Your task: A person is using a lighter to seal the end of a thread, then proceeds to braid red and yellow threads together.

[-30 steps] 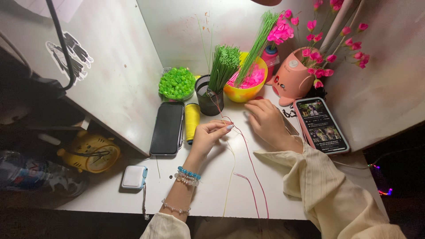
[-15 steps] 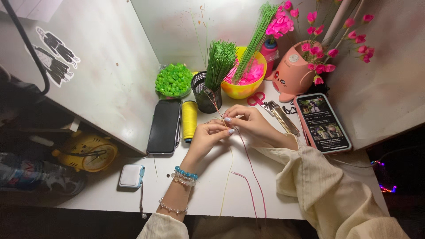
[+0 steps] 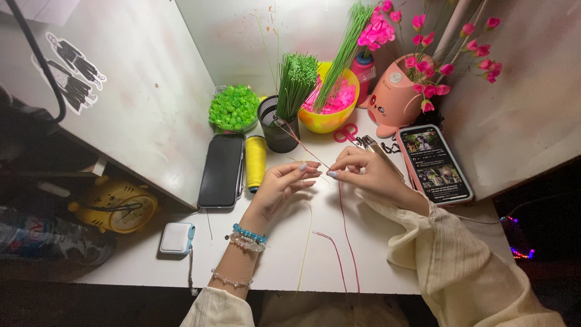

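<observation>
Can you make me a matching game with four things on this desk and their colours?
Things:
1. thread spool
2. scissors
3. clock
4. dark phone

Colours and places:
A. black, beside the spool
B. pink handles, by the bowl
C. yellow, standing on the desk
D. yellow, below the desk's left edge

Pairs: 1-C, 2-B, 3-D, 4-A

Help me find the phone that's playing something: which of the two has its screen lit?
The phone right of the right hand, in a pink case; its screen glows. The other phone, beside the yellow spool, is dark.
</observation>
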